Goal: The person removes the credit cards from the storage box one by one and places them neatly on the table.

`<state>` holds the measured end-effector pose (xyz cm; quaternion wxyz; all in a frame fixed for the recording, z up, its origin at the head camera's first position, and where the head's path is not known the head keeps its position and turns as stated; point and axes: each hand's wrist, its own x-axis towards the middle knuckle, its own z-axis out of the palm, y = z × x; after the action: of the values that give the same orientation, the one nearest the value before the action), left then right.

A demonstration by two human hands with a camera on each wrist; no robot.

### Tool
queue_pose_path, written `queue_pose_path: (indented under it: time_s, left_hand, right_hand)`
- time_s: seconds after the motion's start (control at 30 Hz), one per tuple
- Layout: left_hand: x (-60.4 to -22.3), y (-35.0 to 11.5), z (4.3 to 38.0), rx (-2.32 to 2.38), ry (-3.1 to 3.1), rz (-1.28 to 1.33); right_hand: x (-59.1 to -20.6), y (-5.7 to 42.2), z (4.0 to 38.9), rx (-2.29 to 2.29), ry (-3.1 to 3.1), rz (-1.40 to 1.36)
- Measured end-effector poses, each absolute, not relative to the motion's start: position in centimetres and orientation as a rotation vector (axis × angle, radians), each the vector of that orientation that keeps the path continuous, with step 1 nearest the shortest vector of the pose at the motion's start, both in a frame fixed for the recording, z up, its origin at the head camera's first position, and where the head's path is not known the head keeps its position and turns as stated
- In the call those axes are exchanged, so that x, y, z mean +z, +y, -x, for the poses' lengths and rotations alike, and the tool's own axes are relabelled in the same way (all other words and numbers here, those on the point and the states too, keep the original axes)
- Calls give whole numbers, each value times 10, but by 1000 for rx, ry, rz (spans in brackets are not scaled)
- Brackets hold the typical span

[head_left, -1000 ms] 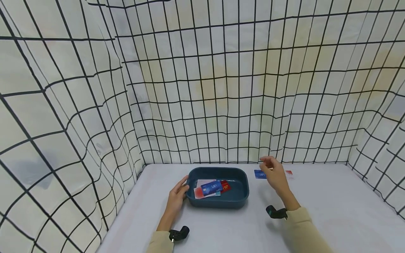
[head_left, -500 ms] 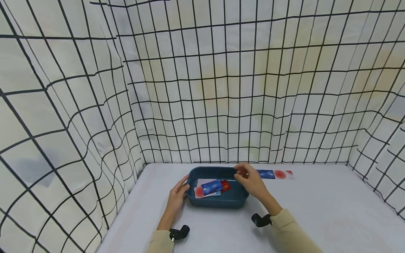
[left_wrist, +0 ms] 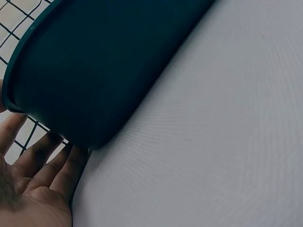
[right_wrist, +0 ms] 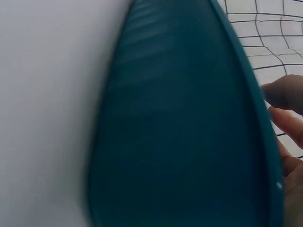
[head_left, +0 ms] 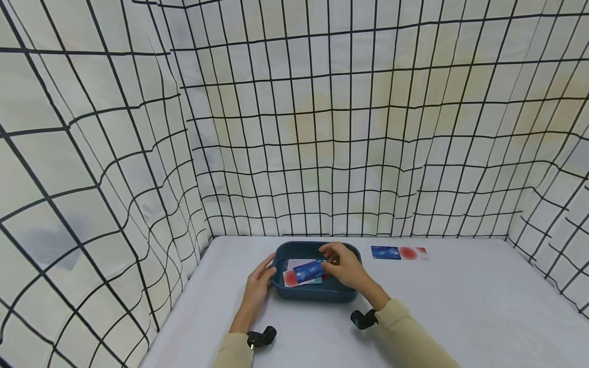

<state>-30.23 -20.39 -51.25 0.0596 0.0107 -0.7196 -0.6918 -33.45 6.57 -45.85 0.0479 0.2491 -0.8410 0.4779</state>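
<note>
A dark teal plastic bin (head_left: 317,293) stands on the white table, holding several overlapping cards. Uppermost among them is a blue VIP card (head_left: 307,272), lying on a white card with a red patch (head_left: 290,278). My left hand (head_left: 255,291) grips the bin's left end, its thumb at the rim and its fingers against the outer wall (left_wrist: 71,94). Inside the bin, my right hand (head_left: 345,267) hovers at the blue card's right end, thumb and forefinger apart. Its thumb tip overlaps the card; whether they touch I cannot tell. The hand covers most of a red card.
Right of the bin, near the table's back edge, lies a row of cards: a blue card (head_left: 385,252), a white card with a red circle (head_left: 407,253) and a white-and-red card (head_left: 422,254). Black netting (head_left: 331,153) over white cloth encloses the table's back and sides.
My right hand has moved left, from over the row of cards, across the bin's right rim, to the blue VIP card inside. My left hand and the bin stay put.
</note>
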Motion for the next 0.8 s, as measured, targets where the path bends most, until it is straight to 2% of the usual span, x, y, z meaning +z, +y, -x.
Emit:
queue_pose_path:
  time_s: [0.8]
  left_hand:
    - [-513, -205, 302, -2128, -2155, -12]
  right_hand:
    - [-474, 45, 362, 1162, -2837, -880]
